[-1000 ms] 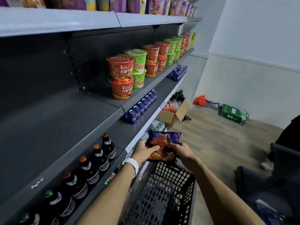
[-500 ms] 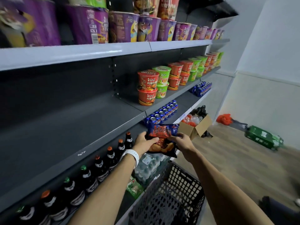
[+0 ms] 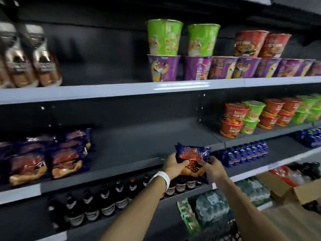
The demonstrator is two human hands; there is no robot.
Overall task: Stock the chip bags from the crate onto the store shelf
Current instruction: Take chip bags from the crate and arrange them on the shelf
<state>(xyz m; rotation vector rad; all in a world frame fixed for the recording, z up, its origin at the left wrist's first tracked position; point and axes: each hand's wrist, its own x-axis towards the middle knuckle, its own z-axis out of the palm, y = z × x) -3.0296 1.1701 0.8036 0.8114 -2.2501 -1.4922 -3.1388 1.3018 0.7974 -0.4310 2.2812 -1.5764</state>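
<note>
A dark blue and red chip bag (image 3: 192,154) is held upright in front of the middle shelf's edge (image 3: 121,166). My left hand (image 3: 173,165) grips its left side and my right hand (image 3: 211,166) pinches its right side. Matching chip bags (image 3: 57,157) lie in rows on the same grey shelf at the left, with bare shelf between them and the held bag. Only the black mesh rim of the crate (image 3: 220,232) shows at the bottom, between my forearms.
Stacked noodle bowls (image 3: 243,119) fill the middle shelf's right part. Blue cans (image 3: 246,153) stand one level down at the right, dark bottles (image 3: 107,200) below the chips. Purple and green cups (image 3: 182,53) sit on the upper shelf. A cardboard box (image 3: 284,186) stands on the floor.
Both hands have lifted the chip bag from above the crate up to the middle shelf's height. My view has turned left and upward, bringing the stocked chip bags into sight.
</note>
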